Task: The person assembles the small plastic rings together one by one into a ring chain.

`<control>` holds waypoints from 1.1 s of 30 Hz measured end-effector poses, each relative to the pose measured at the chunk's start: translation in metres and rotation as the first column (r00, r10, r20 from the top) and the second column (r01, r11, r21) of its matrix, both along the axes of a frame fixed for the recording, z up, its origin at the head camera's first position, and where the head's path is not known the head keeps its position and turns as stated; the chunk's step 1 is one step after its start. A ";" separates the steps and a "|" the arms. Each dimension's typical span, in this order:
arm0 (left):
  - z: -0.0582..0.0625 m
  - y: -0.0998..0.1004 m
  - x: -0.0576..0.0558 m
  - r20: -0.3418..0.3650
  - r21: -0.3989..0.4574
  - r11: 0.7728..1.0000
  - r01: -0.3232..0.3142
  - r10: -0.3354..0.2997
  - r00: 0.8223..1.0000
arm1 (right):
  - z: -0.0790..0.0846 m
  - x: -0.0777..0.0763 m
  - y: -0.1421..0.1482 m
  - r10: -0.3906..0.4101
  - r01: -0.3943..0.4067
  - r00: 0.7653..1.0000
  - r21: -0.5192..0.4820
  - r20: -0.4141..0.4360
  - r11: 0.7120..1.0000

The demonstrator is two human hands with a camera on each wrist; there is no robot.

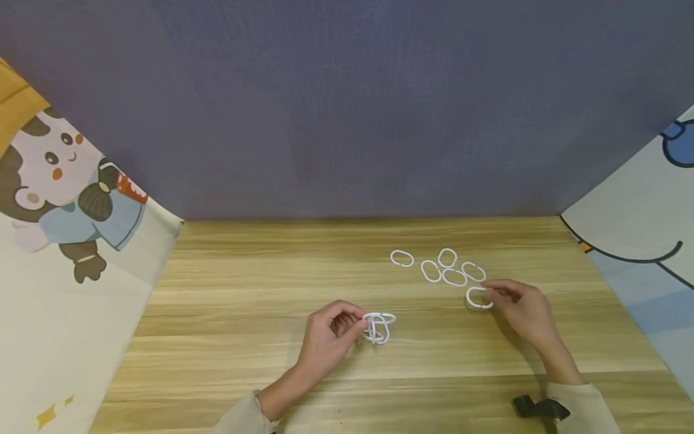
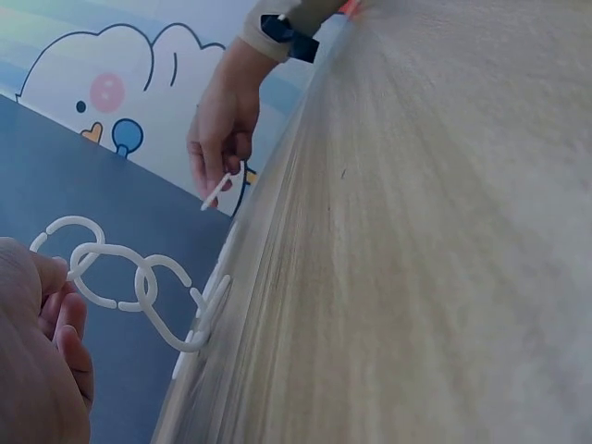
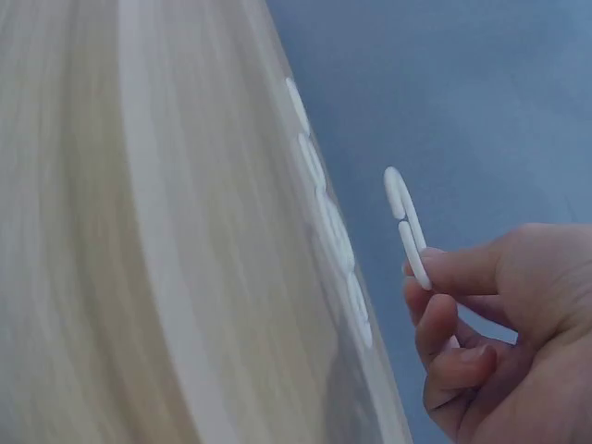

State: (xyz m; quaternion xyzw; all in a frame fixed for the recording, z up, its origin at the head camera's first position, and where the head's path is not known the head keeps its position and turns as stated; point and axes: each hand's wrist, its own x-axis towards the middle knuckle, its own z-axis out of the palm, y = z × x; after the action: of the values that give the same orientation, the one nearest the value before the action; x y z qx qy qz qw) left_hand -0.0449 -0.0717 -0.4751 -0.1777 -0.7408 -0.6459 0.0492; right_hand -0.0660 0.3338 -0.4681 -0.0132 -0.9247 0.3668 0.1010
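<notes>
Between thumb and fingers, my left hand (image 1: 332,331) pinches one end of a short chain of white plastic links (image 2: 116,250). The chain hangs from the fingertips, its lower link near or on the tabletop; in the head view its links overlap. Off to the right, my right hand (image 1: 523,310) pinches a single white oval link (image 3: 407,227) by one end, with a small gap showing in its side. That link is held above the table, apart from the chain. Several loose white links (image 1: 454,277) lie on the table just beyond the right hand.
The wood-grain table (image 1: 244,271) ends at a dark blue-grey panel (image 1: 347,120) at the back. Cartoon-printed walls (image 1: 70,199) stand on both sides. One loose link (image 1: 402,258) lies a little left of the others. A black strap (image 1: 539,408) is by the right sleeve.
</notes>
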 end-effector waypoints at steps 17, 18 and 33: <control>0.002 0.001 -0.001 -0.006 0.024 1.000 0.006 -0.005 1.000 | 0.028 0.003 -0.038 -0.017 0.070 0.984 -0.296 0.179 0.953; 0.002 0.001 -0.002 -0.007 0.024 1.000 0.007 -0.007 1.000 | 0.029 0.003 -0.040 -0.015 0.077 0.980 -0.309 0.198 0.948; 0.002 0.003 -0.002 0.017 0.015 1.000 0.019 -0.019 1.000 | 0.047 0.016 -0.079 0.108 -0.006 0.970 -0.420 0.220 0.907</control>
State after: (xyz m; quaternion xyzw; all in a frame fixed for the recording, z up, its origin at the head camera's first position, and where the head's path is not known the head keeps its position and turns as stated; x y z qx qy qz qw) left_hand -0.0472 -0.0691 -0.4730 -0.1789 -0.7347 -0.6533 0.0383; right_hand -0.0497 0.2547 -0.4206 -0.0510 -0.8305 0.5540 -0.0265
